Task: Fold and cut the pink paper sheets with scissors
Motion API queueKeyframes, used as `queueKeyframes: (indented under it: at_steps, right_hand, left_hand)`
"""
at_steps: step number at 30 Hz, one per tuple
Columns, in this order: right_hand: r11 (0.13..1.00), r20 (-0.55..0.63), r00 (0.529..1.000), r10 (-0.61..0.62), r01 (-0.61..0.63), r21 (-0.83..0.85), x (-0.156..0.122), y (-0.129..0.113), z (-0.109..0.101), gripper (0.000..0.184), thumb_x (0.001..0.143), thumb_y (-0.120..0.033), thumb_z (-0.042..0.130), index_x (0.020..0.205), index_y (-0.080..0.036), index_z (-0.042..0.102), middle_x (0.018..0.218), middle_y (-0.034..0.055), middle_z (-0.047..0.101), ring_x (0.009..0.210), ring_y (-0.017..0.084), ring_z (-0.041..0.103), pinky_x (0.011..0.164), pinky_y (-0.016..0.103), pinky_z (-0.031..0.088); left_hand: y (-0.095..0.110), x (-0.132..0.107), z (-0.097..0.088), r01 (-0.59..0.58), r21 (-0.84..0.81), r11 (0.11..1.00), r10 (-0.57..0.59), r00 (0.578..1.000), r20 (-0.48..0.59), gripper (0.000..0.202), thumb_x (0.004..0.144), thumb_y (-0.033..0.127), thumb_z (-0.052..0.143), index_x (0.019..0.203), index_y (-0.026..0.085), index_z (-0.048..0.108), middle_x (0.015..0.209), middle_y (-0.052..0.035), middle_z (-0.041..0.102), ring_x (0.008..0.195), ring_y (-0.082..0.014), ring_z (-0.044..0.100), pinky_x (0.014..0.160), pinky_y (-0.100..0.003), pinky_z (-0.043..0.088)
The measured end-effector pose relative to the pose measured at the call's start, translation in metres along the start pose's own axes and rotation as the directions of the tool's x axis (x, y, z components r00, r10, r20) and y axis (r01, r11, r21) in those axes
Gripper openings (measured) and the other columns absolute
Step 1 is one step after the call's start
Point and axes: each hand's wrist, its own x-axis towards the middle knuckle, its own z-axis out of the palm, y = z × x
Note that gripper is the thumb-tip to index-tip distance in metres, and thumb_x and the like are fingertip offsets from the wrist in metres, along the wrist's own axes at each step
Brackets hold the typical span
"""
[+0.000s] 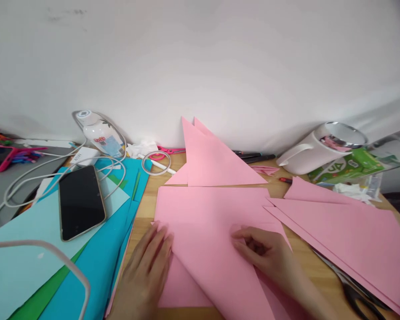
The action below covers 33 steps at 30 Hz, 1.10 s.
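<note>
Steady the folded pink paper sheet (206, 253) on the wooden table (143, 218) with left hand (148, 266) flat, fingers nearly together at its left corner, aligning edges before creasing with right hand (273, 253), fingertips bunched toward thumb, impossible to tell if pinching.

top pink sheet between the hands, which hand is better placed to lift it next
Probably the right hand: it curls pinch-like at the top pink sheet, while the left hand lies flatter along the left side, better suited to steadying.
</note>
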Motion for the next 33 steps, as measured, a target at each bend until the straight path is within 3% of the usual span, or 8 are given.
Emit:
queueKeyframes:
  at_steps: [5, 10, 21, 33]
  right_hand:
    - [1.000, -0.039, 0.999, 0.014, -0.014, -0.012, -0.001, 0.005, 0.002, 0.023, 0.082, -0.037, 0.057, 0.084, -0.018, 0.070, 0.061, 0.0004, 0.057, 0.055, 0.013, 0.051, 0.048, 0.022, 0.042]
    - [0.999, -0.058, 0.998, 0.019, -0.021, -0.034, -0.001, 0.010, 0.004, 0.027, 0.083, -0.040, 0.057, 0.090, -0.018, 0.071, 0.061, -0.0001, 0.055, 0.054, 0.013, 0.051, 0.047, 0.022, 0.043]
    - [0.998, -0.077, 0.997, -0.031, 0.027, -0.048, -0.003, 0.008, 0.004, 0.025, 0.083, -0.037, 0.057, 0.090, -0.018, 0.072, 0.060, 0.0003, 0.057, 0.053, 0.013, 0.052, 0.047, 0.021, 0.044]
    - [0.996, -0.073, 0.996, -0.056, 0.051, -0.072, -0.001, 0.008, 0.003, 0.024, 0.084, -0.036, 0.057, 0.088, -0.019, 0.073, 0.064, 0.0010, 0.061, 0.057, 0.014, 0.056, 0.051, 0.022, 0.047]
  left_hand:
    - [0.001, -0.008, 0.003, 0.082, -0.051, 0.995, -0.079, 0.995, 0.057, 0.061, 0.087, 0.007, 0.041, 0.145, 0.019, 0.025, 0.151, -0.0119, 0.027, 0.137, -0.0286, 0.027, 0.101, -0.042, 0.045]
    - [0.001, -0.012, 0.004, 0.065, -0.037, 0.997, -0.061, 0.993, 0.102, 0.061, 0.086, 0.006, 0.039, 0.144, 0.018, 0.026, 0.151, -0.0108, 0.027, 0.138, -0.0287, 0.025, 0.100, -0.041, 0.045]
    - [0.000, -0.004, -0.003, -0.018, 0.059, 0.998, 0.017, 1.000, 0.016, 0.058, 0.084, 0.007, 0.041, 0.141, 0.009, 0.032, 0.144, -0.0150, 0.040, 0.137, -0.0283, 0.028, 0.105, -0.037, 0.039]
    - [0.001, -0.006, 0.000, 0.021, 0.014, 1.000, -0.021, 1.000, 0.009, 0.059, 0.084, 0.004, 0.040, 0.142, 0.010, 0.030, 0.145, -0.0140, 0.039, 0.136, -0.0257, 0.030, 0.107, -0.036, 0.037]
